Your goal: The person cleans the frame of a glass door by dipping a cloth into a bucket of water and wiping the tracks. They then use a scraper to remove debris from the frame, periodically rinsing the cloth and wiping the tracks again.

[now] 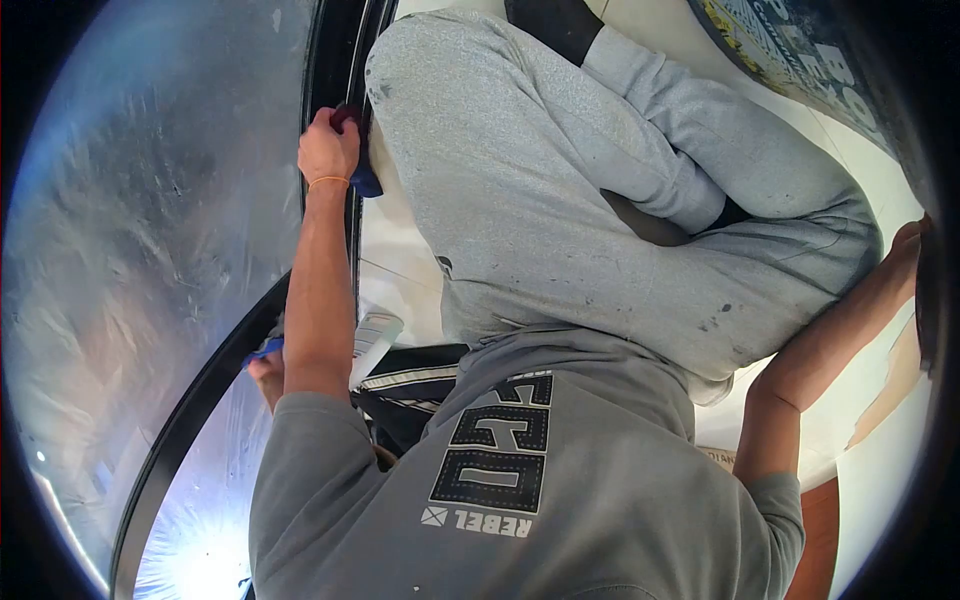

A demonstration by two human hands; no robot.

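Observation:
My left hand [328, 150] is closed around a dark cloth [367, 181], which shows navy below the palm and dark maroon by the fingers. It presses against the long black frame [336, 60] beside a large glass panel [170, 200] with a cloudy, streaked surface. At the far right edge, my right hand [906, 243] touches a dark upright edge [928, 300]; its fingers are mostly hidden. Below my left forearm, another person's hand [266, 376] is partly visible with a blue cloth [264, 350] at the lower black frame.
My bent legs [600, 190] in grey trousers rest on the light tiled floor [400, 245]. A clear plastic-looking object [375, 345] stands near my left elbow. A large printed container or panel [800, 60] is at the top right. Bright light reflects in the lower glass [200, 520].

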